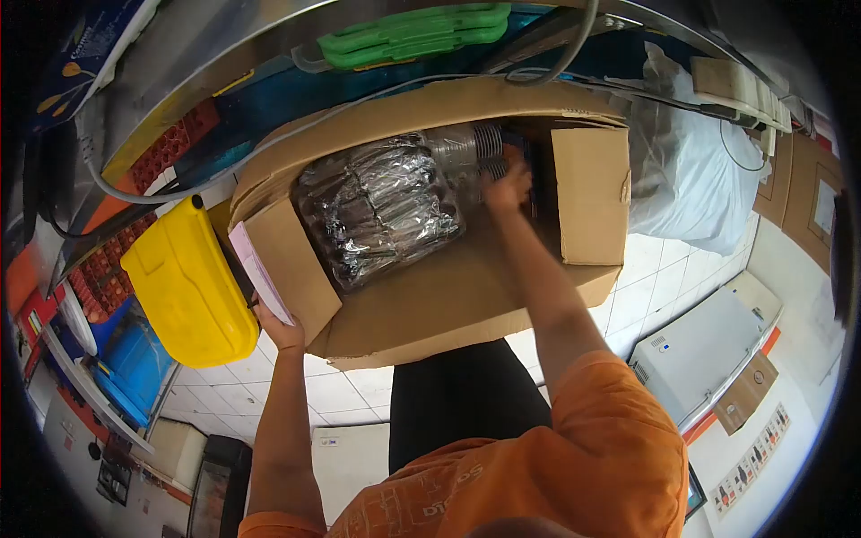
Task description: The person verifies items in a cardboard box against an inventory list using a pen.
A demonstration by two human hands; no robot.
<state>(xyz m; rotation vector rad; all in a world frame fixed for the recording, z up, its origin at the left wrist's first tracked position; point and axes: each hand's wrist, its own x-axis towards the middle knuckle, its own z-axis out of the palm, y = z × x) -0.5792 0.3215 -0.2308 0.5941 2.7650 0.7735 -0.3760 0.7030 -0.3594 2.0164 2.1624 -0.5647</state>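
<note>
Fingers [517, 160] of your right hand [508, 191] are deep inside the open box [426, 332], bent in at the ribbed ends of the clear cups [457, 143]; whether they pinch one or only touch, you can't tell from up here, because the tips are lost in the shadow. Your right arm reaches in over the near wall, elbow towards you.

Over on the other side, your left hand [284, 332] has its fingers and thumb pinching the lower end of the pink paper [260, 273], right at the box's left flap [287, 260]. Something thin and dark pokes out by those fingers, too small to name.

Now the box itself: the cups lie on their sides in the far part, nested in stacks, and just left of them sits a big bundle [381, 206] in shiny clear film, filling the left half. The right flap [590, 193] is folded outwards.

Around you, a yellow panel [193, 287] leans just left of the box, a pale bag [695, 179] bulges on its right, a green container [413, 36] is beyond the far edge, and a grey cable [305, 125] loops across. White floor tiles [354, 387] show below.
</note>
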